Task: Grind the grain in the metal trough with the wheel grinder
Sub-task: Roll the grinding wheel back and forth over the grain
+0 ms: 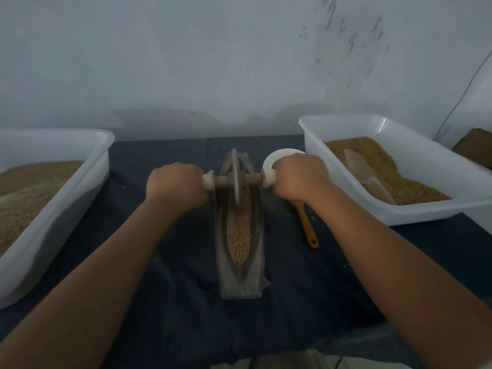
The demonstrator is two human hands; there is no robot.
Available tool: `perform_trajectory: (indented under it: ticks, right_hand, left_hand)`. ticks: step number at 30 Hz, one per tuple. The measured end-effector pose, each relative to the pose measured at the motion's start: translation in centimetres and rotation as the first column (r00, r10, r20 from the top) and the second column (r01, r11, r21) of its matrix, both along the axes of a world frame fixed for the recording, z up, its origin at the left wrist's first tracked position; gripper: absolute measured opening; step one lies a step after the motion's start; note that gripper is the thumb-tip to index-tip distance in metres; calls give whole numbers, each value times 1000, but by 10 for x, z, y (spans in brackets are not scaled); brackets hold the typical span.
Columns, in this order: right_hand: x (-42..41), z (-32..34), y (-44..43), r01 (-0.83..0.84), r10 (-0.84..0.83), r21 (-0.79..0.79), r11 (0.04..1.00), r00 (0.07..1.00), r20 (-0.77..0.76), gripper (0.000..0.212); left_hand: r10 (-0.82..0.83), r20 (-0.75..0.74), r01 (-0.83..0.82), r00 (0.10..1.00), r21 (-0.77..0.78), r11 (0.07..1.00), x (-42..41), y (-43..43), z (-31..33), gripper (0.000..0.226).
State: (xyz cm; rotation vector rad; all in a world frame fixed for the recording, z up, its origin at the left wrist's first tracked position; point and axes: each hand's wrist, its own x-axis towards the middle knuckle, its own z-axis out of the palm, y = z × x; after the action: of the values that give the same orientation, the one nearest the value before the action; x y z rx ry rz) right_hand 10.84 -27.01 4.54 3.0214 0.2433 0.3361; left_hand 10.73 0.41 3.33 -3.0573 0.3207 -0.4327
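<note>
A long boat-shaped metal trough lies lengthwise in the middle of the dark cloth, its groove filled with golden grain. The wheel grinder, a thin metal disc on a wooden axle, stands upright in the far half of the groove. My left hand grips the axle's left handle. My right hand grips the right handle. Both fists are closed round the white-wrapped ends.
A white plastic tub of ground meal stands at the left. Another white tub at the right holds grain and a clear scoop. A white ladle with a yellow handle lies right of the trough, partly under my right hand.
</note>
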Motion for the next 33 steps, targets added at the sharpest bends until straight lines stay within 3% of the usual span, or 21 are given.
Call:
perform_trajectory:
  ticks: [2,6,8,11,16,18,21,24,26,29,33]
  right_hand:
    - [1,2,2,6,-6,4,1000,999,-37,17]
    - [-37,9,-7,-35,57,63,997,921,-386,12]
    - [-64,9,-11,-57,101,108,993,879,-467,15]
    - [-67,1,-15,-86,114,88,992,916,-385,17]
    - [-8,-8,-4,22,-22,4,1000,999,-35,19]
    - [5,-8,0,55,-54,-2,999,998,34,17]
    - [-4,-2,-3,47,-39,44,998,983,-181,17]
    - [-44,5,-11,21,48,130,991,859,-509,12]
    - [-68,5,-14,10,100,176,984,790,-604,20]
    - [-65,1,-13,8,70,148,989,854,-515,24]
    - [-17,-13,-8,33,-24,79,996,993,-115,27]
  left_hand:
    - [-5,-28,5,1000,-12,1000,-3,1,-1,33]
    - [-114,-72,117,991,35,993,-38,22,-8,30]
    - [-161,-71,166,984,57,985,-59,33,-13,31]
    - [-159,-53,162,986,68,984,-61,34,-16,34]
    - [-13,28,11,1000,61,998,-5,2,4,31]
    - [10,23,-11,1000,46,999,4,-5,7,29]
    - [-35,-49,37,998,58,998,-10,-2,9,36]
    - [-155,-131,168,979,99,981,-40,19,7,30]
    - [-216,-119,232,969,141,963,-57,29,4,28]
    - [-181,-86,193,980,158,968,-48,24,3,32]
    - [-53,-6,53,999,104,993,-1,4,9,34]
